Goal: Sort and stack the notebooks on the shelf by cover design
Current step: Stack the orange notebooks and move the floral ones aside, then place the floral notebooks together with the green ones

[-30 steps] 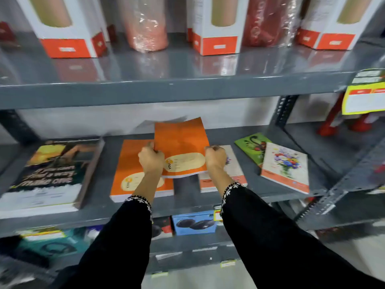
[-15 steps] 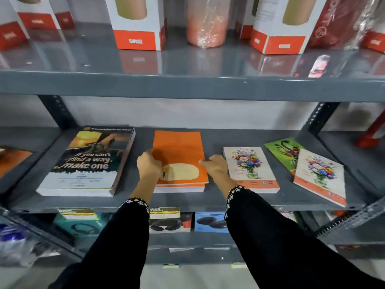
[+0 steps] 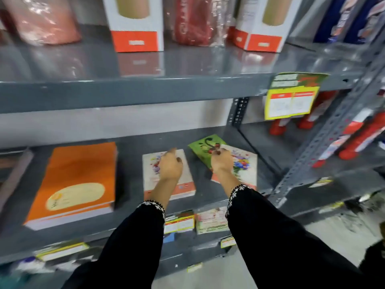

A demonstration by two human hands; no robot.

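Notebooks: lay flat on the grey middle shelf [image 3: 133, 224], sorted only in part.
Sleeves: black with white-trimmed cuffs, both reaching forward over the shelf's front edge.
Orange stack [image 3: 77, 182]: orange notebooks piled at the left, cream label oval toward the front, well apart from both hands.
Left hand [image 3: 169, 166]: hovered or rested over the near floral notebook [image 3: 185, 184], fingers loosely curled, forefinger pointing away; blur hid whether it gripped anything.
Right hand [image 3: 221, 160]: lay on the far floral notebook [image 3: 246, 163], fingers bent at its back left corner; whether they had closed on it could not be told.
Green notebook [image 3: 203, 147]: partly under the far floral notebook, its dark swirl pattern showing behind the right hand.
Upper shelf [image 3: 145, 88]: carried white-and-orange boxes [image 3: 134, 24] and plastic-wrapped rolls [image 3: 194, 21].
Price tag [image 3: 291, 99]: yellow, hung from the upper shelf's edge at the right.
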